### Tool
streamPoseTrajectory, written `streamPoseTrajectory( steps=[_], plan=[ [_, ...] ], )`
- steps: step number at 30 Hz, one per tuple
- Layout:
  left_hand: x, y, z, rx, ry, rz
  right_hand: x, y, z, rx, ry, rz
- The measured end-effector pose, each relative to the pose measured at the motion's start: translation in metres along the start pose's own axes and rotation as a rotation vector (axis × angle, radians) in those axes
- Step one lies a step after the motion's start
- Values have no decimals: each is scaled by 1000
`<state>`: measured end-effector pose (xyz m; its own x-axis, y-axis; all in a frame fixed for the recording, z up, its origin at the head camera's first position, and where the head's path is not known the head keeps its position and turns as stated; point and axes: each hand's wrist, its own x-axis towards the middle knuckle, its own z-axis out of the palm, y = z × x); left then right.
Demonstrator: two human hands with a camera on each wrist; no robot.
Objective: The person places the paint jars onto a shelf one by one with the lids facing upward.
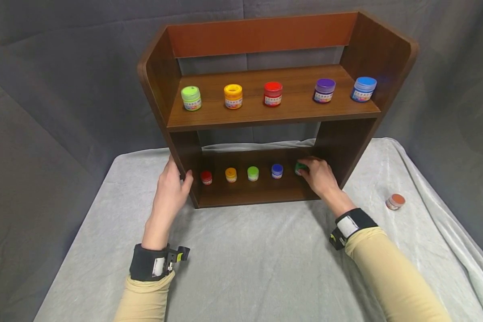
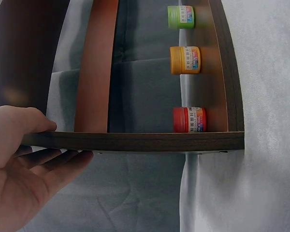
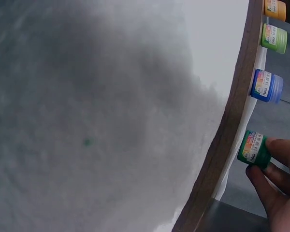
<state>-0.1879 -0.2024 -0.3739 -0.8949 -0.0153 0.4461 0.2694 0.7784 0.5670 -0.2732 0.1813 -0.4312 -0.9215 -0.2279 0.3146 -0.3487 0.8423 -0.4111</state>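
Observation:
A dark brown two-tier wooden shelf point(image 1: 261, 199) stands on the cloth-covered table. My left hand point(image 1: 171, 185) grips its left side panel point(image 2: 135, 141), thumb on the inner face and fingers on the outer face. At the right end of the lower tier, my right hand point(image 1: 319, 176) pinches a dark green paint jar point(image 3: 253, 147) between thumb and fingers. Left of it on that tier stand a blue jar point(image 1: 277, 171), a light green jar point(image 1: 252, 173), an orange-yellow jar point(image 1: 231, 175) and a red jar point(image 1: 206, 177).
Along the upper tier are light green point(image 1: 191, 98), yellow point(image 1: 233, 96), red point(image 1: 273, 94), purple point(image 1: 324, 91) and light blue point(image 1: 363, 89) jars. An orange-brown jar point(image 1: 395, 201) stands on the grey cloth point(image 1: 241, 259) right of the shelf. Dark curtains hang behind.

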Motion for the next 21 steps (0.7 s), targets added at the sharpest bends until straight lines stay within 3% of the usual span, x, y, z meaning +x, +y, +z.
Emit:
streamPoseTrajectory(
  steps=[21],
  plan=[
    [0, -1, 0, -11, 5, 1, 2, 1, 4, 8, -44, 17]
  ],
)
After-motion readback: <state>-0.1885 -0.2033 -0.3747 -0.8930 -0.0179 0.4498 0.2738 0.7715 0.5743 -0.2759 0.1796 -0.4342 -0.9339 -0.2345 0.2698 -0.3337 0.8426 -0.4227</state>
